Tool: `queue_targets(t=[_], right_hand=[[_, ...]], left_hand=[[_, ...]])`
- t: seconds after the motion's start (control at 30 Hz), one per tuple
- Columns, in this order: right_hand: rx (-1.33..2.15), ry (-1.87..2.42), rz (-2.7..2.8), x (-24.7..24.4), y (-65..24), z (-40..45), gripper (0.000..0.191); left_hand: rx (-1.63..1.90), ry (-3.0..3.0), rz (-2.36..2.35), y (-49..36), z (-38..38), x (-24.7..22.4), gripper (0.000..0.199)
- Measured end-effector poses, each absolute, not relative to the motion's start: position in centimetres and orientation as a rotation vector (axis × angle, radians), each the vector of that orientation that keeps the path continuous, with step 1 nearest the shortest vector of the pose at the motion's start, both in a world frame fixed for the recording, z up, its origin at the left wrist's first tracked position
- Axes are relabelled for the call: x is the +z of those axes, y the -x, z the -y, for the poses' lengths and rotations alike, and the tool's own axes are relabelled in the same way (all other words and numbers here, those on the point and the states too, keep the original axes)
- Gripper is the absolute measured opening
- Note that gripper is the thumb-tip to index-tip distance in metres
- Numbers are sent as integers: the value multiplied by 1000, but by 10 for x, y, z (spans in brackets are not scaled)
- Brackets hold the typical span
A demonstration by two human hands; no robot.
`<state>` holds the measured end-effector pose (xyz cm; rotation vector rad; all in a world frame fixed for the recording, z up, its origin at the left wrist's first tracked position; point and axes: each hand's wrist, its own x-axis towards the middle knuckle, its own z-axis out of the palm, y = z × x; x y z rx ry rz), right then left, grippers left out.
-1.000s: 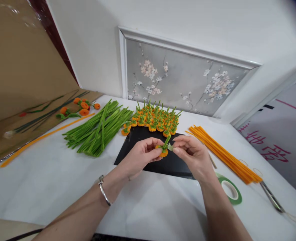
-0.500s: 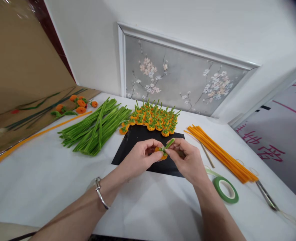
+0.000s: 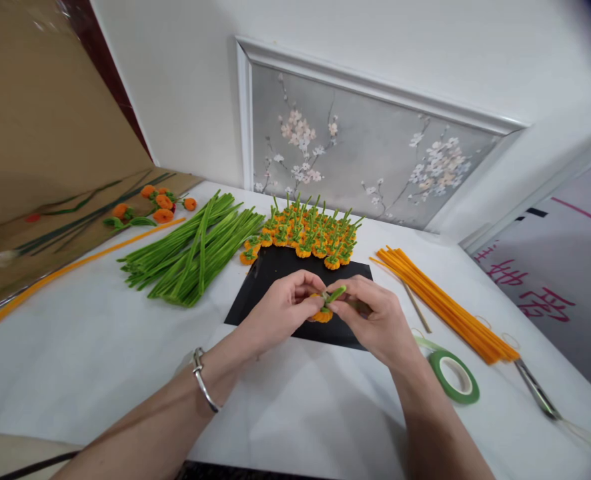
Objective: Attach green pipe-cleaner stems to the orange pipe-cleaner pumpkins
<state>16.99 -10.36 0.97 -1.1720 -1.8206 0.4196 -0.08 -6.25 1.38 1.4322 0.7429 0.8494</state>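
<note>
My left hand [image 3: 281,310] is closed, its thumb and fingers pinching a small orange pipe-cleaner pumpkin [image 3: 323,317]. A short green pipe-cleaner stem [image 3: 336,293] sticks up from the pumpkin's top. Thumb and forefinger of my right hand [image 3: 373,310] are pinched at the base of that stem, and something pale that I cannot make out shows there. Both hands are over a black sheet [image 3: 270,277]. Behind it, many similar pumpkins [image 3: 303,247] stand packed together with their green stems upright.
Left lie a bundle of green pipe cleaners [image 3: 190,260], a single orange one [image 3: 85,267] and orange flowers [image 3: 163,215]. Right are orange pipe cleaners [image 3: 445,303], a thin stick [image 3: 418,310], a green tape roll [image 3: 468,393] and a metal tool [image 3: 538,393]. A wall with a framed picture [image 3: 345,157] closes the back.
The green stem has tilted slightly as my right fingers shifted at its base. Both hands stay at the pumpkin. The whole view has moved a little.
</note>
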Motion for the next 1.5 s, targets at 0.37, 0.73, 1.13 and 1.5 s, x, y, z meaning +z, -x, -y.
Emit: queue_targets(t=[0.37,0.73,1.13,1.5], right_hand=[[398,1084,1918,13,-171,106,16],[272,1175,1855,7,-172,102,11],[667,1193,1470,0,-170,101,15],[315,1205,1680,4,-166,104,9]], left_hand=[[778,-1385,-748,3,62,15,21],[957,-1539,-683,2,65,16,15],[997,-1554,-655,-4,73,11,16],[801,-1308,-608,-2,70,17,26]])
